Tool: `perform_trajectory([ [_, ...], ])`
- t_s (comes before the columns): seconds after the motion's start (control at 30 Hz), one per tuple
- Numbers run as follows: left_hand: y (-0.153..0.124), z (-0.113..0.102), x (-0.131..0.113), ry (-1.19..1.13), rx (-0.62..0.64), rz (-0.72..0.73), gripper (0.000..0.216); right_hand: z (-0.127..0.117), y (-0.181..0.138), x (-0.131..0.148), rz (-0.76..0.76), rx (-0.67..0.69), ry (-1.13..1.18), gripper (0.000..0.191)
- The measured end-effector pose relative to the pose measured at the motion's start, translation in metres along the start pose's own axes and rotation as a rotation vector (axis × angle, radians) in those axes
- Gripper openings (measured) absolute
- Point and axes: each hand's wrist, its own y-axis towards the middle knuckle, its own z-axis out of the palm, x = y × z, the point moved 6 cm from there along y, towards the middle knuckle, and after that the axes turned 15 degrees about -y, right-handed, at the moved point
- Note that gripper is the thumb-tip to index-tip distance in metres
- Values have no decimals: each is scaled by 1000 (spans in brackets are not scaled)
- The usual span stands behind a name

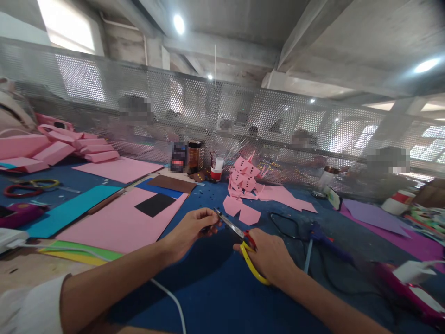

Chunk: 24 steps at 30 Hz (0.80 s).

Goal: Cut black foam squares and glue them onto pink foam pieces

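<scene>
In my right hand (273, 255) is a pair of scissors (233, 226) with red and yellow handles, its blades angled up and left. The blades look closed or nearly so, and a small dark bit shows by their tips. My left hand (198, 227) is beside those tips, thumb and fingers pinched together. Whatever it holds is dark and too small to make out. Just beyond the blades lie cut pink pieces (241, 211). Behind them stands a folded pink shape with black dots (243, 178). A black sheet (155, 204) rests on a large pink sheet (118, 227) to the left.
A hot glue gun (325, 241) with its cord lies right of my right hand. Teal sheet (76, 211), another pair of scissors (31, 187) and stacked pink parts (59, 146) occupy the left. Jars (193, 157) stand before a perforated metal screen (208, 106). Purple sheets (375, 218) lie right.
</scene>
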Motion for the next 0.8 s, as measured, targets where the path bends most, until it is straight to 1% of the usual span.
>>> perform_trajectory([
  [0.2,1,-4,0,56,-44,-20,24,-2,1,0,-7,23,-10,49],
  [0.33,0,-2,-1,65,-36,-24,24,-1,1,0,-9,46,-10,49],
  [0.4,-1,-2,-1,69,-34,-26,23,-1,1,0,-11,33,0,47],
  [0.5,-1,-2,-3,61,-37,-16,21,-3,0,-2,0,-23,29,44],
  [0.57,0,-2,-4,47,-35,-3,19,-3,0,-3,14,-52,49,45],
  [0.8,1,-3,-4,6,-10,31,15,2,1,-3,11,-54,49,49],
])
